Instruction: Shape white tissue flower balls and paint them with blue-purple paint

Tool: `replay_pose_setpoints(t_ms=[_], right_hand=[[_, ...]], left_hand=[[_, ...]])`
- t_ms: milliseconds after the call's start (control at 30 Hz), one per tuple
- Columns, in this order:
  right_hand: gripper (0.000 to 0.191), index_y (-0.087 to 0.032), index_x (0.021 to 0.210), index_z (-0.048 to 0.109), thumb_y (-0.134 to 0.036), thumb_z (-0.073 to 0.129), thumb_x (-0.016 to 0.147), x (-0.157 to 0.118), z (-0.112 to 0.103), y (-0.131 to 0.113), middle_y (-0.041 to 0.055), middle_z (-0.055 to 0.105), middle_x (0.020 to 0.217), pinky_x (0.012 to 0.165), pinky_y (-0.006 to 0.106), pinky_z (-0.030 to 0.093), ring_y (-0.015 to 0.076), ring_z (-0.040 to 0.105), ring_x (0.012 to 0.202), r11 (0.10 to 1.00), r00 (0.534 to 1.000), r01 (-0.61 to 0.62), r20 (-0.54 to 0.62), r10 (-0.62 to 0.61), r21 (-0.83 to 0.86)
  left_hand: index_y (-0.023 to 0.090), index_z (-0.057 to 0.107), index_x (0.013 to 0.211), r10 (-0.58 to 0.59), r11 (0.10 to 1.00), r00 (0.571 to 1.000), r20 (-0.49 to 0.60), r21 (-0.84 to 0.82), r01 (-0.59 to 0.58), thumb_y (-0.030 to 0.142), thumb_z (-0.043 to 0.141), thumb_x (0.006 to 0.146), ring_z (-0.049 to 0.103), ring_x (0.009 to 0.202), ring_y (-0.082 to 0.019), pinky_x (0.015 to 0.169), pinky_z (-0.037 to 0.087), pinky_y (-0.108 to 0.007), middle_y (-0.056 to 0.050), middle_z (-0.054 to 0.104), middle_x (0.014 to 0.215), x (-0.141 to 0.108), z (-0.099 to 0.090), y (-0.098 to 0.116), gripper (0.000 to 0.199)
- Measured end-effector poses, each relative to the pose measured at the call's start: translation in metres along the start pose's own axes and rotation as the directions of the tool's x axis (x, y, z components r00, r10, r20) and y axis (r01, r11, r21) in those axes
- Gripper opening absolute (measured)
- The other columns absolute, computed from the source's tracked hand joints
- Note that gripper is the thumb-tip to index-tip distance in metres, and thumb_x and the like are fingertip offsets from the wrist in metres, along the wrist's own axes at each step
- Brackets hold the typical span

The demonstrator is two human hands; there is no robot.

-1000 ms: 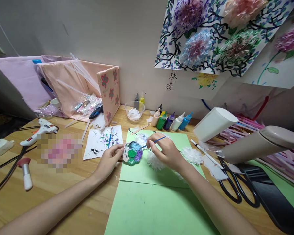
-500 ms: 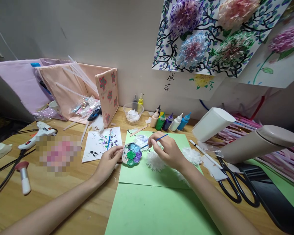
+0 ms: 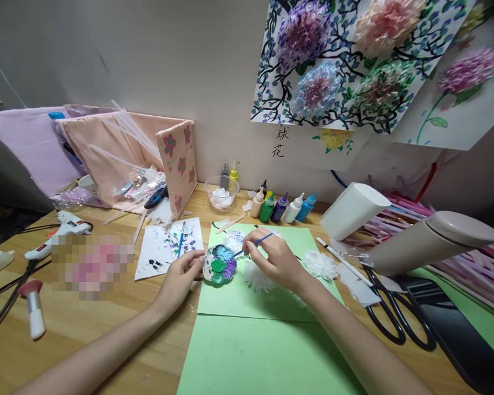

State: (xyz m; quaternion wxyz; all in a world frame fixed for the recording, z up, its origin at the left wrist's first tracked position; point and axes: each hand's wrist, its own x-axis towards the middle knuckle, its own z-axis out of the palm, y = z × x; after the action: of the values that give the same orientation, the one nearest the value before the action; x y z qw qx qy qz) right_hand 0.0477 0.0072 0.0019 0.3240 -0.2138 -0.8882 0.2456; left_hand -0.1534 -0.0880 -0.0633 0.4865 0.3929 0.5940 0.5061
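Observation:
My left hand (image 3: 184, 277) grips the left rim of a flower-shaped paint palette (image 3: 218, 265) with green, purple, blue and white paint in its wells. In my right hand (image 3: 274, 258) is a thin blue paintbrush (image 3: 258, 240), its tip at the palette's right edge near the blue and purple wells. Beneath the right hand lie white fringed paper flowers (image 3: 258, 276) on green paper (image 3: 247, 351); another paper flower (image 3: 320, 265) sits to the right, and one with bluish-purple tips (image 3: 234, 240) lies behind the palette.
Several paint bottles (image 3: 280, 208) stand behind the green paper, beside a clear bowl (image 3: 222, 193). A paint-stained sheet (image 3: 168, 247) bears a second brush (image 3: 181, 240). Black-handled scissors (image 3: 399, 315), a tumbler (image 3: 436, 241) and a white cup (image 3: 354, 211) are right; a glue gun (image 3: 61, 233) is left.
The camera view has shifted slightly. The brush stays at the palette's right side in my right hand, with little movement; my left hand still holds the palette.

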Motion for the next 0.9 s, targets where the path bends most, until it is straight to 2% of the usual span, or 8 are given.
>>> replay_pose_setpoints(t_ms=[100,233,400,600,900], right_hand=[[0.017,-0.019,0.079,0.052,-0.017,0.037,0.087,-0.0001,0.0006,0.0002,0.0023,0.057,0.072,0.068,0.028,0.038,0.0149,0.05,0.07,1.0,0.999,-0.008,-0.033,0.008,0.004],[0.019,-0.019,0.077,0.051,-0.017,0.036,0.088,-0.0002,0.0011,-0.0002,0.0024,0.057,0.071,0.066,0.027,0.039,0.0146,0.05,0.068,1.0,1.0,0.014,-0.009,-0.014,0.023],[0.019,-0.018,0.076,0.052,-0.017,0.037,0.088,-0.0007,-0.0005,-0.0002,0.0023,0.057,0.071,0.067,0.027,0.039,0.0144,0.052,0.069,0.998,0.995,-0.035,-0.093,0.039,0.046],[0.019,-0.019,0.076,0.052,-0.017,0.037,0.088,-0.0007,0.0038,0.0009,0.0019,0.057,0.071,0.068,0.027,0.039,0.0143,0.051,0.069,0.999,0.998,-0.019,-0.052,0.021,0.028],[0.018,-0.018,0.076,0.052,-0.017,0.038,0.088,-0.0013,0.0041,0.0002,0.0015,0.056,0.071,0.068,0.026,0.038,0.0138,0.051,0.07,0.998,0.997,-0.048,-0.062,0.05,0.038]], left_hand=[[0.014,0.056,0.101,-0.004,1.0,1.0,-0.017,0.014,0.005,0.042,0.056,0.075,0.059,0.073,-0.015,0.068,0.049,-0.026,-0.004,0.065,0.086,0.0007,0.0001,0.0008,0.038],[0.013,0.057,0.1,-0.005,1.0,0.999,-0.033,0.028,0.006,0.043,0.057,0.074,0.059,0.076,-0.017,0.068,0.05,-0.027,-0.005,0.064,0.087,0.0007,0.0006,0.0023,0.039],[0.014,0.058,0.1,-0.001,1.0,1.0,-0.027,0.028,0.002,0.042,0.057,0.074,0.06,0.076,-0.017,0.069,0.05,-0.028,-0.004,0.066,0.085,-0.0004,0.001,0.0036,0.038],[0.016,0.059,0.099,-0.004,1.0,1.0,-0.029,0.01,0.005,0.044,0.058,0.073,0.061,0.074,-0.017,0.069,0.05,-0.028,-0.004,0.066,0.086,0.0001,0.0006,0.0024,0.039],[0.014,0.058,0.097,0.0,1.0,1.0,-0.02,-0.014,0.0,0.043,0.058,0.073,0.061,0.074,-0.016,0.068,0.05,-0.027,-0.005,0.065,0.089,-0.0007,0.0016,0.0039,0.037]])
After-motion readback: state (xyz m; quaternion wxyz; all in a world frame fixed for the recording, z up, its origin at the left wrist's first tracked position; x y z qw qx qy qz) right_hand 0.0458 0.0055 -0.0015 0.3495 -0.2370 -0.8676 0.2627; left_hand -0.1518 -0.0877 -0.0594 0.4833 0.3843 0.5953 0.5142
